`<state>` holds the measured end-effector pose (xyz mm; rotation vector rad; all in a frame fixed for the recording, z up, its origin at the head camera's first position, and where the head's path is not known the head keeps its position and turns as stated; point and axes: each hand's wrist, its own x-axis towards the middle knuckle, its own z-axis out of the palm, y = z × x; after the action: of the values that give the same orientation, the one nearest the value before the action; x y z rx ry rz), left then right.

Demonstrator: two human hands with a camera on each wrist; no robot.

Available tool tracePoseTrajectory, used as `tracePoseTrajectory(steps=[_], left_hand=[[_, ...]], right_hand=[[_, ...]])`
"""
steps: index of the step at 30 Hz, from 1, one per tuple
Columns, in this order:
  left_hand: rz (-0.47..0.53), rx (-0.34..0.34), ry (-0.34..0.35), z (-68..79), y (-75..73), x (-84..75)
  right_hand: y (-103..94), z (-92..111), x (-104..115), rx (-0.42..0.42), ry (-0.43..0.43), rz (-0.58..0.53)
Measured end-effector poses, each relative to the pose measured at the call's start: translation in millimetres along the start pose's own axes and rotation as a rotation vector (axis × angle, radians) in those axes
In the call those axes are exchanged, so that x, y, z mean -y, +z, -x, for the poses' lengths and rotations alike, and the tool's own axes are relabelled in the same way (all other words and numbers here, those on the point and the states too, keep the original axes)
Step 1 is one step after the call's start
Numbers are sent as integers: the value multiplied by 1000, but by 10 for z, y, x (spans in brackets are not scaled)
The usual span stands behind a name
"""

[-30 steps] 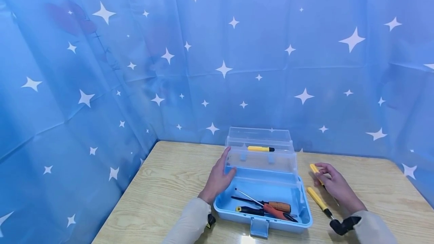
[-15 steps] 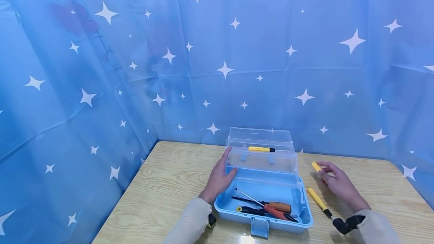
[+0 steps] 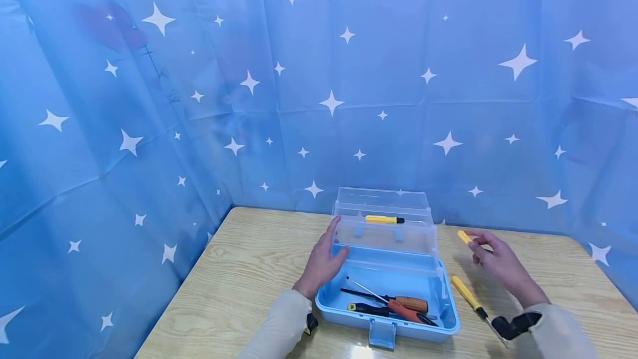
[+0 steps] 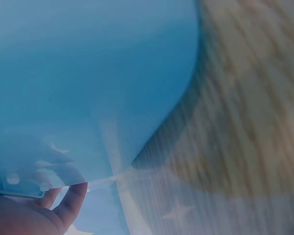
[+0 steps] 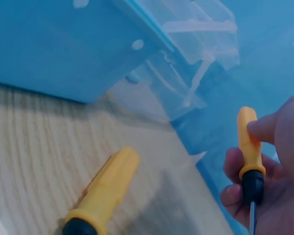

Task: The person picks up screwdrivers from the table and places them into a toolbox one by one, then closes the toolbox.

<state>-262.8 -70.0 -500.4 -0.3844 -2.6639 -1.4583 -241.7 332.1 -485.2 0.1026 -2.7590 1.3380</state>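
Right hand (image 3: 498, 262) grasping a yellow-and-black-handled screwdriver (image 5: 250, 154) by its handle, right of the toolbox. Left hand (image 3: 320, 266) at the left edge of the clear lid (image 3: 389, 236), index straight, thumb spread, not clenched. Second yellow screwdriver (image 3: 464, 290) on the wood-grain table (image 3: 249, 270), just beside the box. Blue toolbox (image 3: 418, 334) open; red-handled screwdriver (image 3: 406, 313), brown-handled tool (image 3: 412, 304), black-handled tool with yellow end (image 3: 368, 309) inside. Another yellow screwdriver (image 3: 381, 219) in the lid compartment. Star-print curtain (image 3: 379, 60) behind; faint marks near its red print too blurred to read.
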Motion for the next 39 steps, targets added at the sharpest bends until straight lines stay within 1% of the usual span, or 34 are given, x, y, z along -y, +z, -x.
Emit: tracePoseTrajectory(steps=[5,14,18,24,31,36,39], left_hand=[[-5,-6,2,-7,10,4],[-16,-8,2,-20,13,13],[-10,-8,-10,-18,16,5],[-3,-8,-29,-17,21,7],[-5,-9,-15,-13,21,9],[8,-7,-24,-5,14,-9],[11,-7,-27,0,9,-21]], right_hand=[[-33,-17,71,-11,-17,22],[-129,-51,201,-19,-55,9],[-152,-59,256,-25,-71,3],[-176,-69,323,-27,-88,-7],[-181,-98,430,-35,-134,-9],[-190,-133,517,-35,-146,15],[-190,-155,555,-33,-164,2]])
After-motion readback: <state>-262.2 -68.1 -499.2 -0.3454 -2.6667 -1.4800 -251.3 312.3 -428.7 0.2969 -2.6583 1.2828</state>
